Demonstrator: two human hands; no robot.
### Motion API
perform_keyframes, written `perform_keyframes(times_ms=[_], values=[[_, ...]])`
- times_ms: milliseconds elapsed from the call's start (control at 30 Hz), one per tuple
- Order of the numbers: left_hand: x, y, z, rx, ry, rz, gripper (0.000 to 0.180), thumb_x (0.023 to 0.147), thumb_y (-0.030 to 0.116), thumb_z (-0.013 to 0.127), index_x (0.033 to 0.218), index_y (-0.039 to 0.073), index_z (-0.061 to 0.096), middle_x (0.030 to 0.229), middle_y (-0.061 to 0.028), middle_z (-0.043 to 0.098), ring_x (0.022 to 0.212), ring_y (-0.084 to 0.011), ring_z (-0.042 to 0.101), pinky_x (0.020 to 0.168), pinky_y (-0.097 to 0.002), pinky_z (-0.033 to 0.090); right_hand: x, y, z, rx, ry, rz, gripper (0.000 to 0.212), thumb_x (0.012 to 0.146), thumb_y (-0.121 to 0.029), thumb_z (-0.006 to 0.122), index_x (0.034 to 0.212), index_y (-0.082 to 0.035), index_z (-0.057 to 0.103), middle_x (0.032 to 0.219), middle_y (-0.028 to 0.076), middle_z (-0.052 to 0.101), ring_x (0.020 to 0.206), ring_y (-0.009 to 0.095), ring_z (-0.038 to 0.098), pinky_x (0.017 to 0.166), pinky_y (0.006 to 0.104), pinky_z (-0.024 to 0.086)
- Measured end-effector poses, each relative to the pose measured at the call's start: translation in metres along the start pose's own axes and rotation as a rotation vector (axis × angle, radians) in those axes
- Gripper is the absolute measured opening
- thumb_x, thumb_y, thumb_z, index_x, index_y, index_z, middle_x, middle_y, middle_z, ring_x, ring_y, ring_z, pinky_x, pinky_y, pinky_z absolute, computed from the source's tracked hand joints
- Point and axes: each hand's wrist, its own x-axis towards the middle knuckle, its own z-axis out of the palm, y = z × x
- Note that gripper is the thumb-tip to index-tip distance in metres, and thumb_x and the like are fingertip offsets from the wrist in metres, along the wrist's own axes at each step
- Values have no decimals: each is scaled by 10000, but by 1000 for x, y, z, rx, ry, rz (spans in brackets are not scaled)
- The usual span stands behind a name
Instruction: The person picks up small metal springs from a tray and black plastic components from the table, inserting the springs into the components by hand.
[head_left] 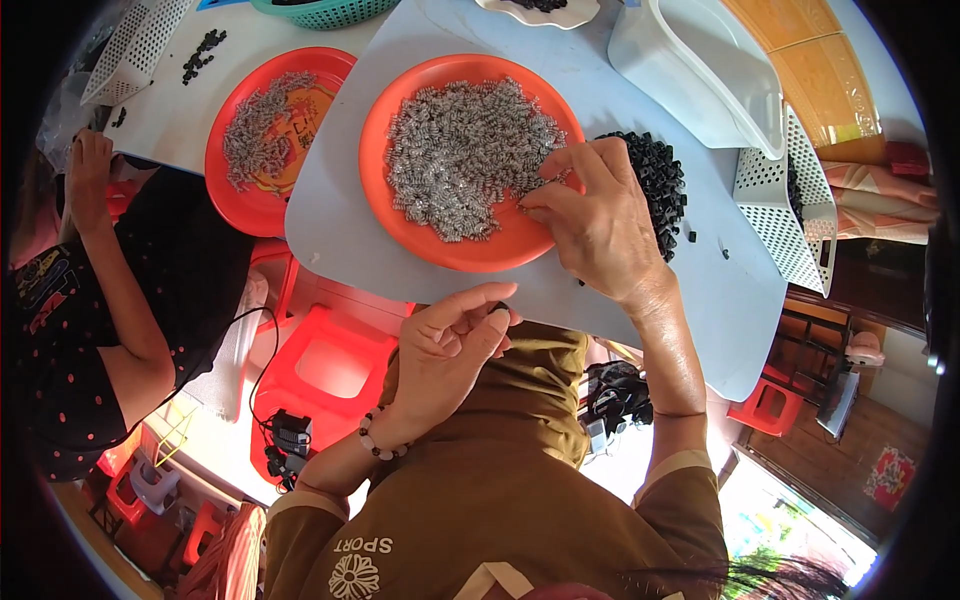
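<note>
Springs [470,150] lie in a plate [458,258] on the tabletop [740,310]. Right of it are parts [660,180], a tub [690,60] behind them; a basket [775,215] farther right seemingly holds more.

A shallow, round orange basin [490,256] sits flat on the light-blue bench [715,300]. Inside it lies a thick, tangled-looking layer of small, shiny, silvery coiled springs [455,150], pointing every which way and leaving bare orange at the lower right, where the fingers [545,197] of the right hand reach in. One tiny black piece [499,307], mostly hidden, is pinched between the left hand's [445,345] thumb and fingers, below the basin.
</note>
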Motion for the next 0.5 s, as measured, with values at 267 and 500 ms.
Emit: perform_keyframes(times_ms=[267, 500], values=[[-1, 4, -7, -72, -134, -107, 275, 964, 101, 593, 1219, 2, 612, 969, -84, 680, 804, -85, 624, 736, -229, 525, 11, -5, 5, -23, -104, -58, 132, 695, -85, 742, 802, -31, 685, 989, 70, 576, 994, 272, 482, 923, 368, 440], [2, 6, -12, -49, -133, -73, 275, 966, 111, 592, 1219, 5, 611, 976, -94, 684, 796, -95, 635, 726, -233, 531, 7, -5, 7, 106, -47, -19, 157, 734, -31, 707, 861, -26, 614, 993, 96, 567, 967, 298, 474, 898, 377, 426]])
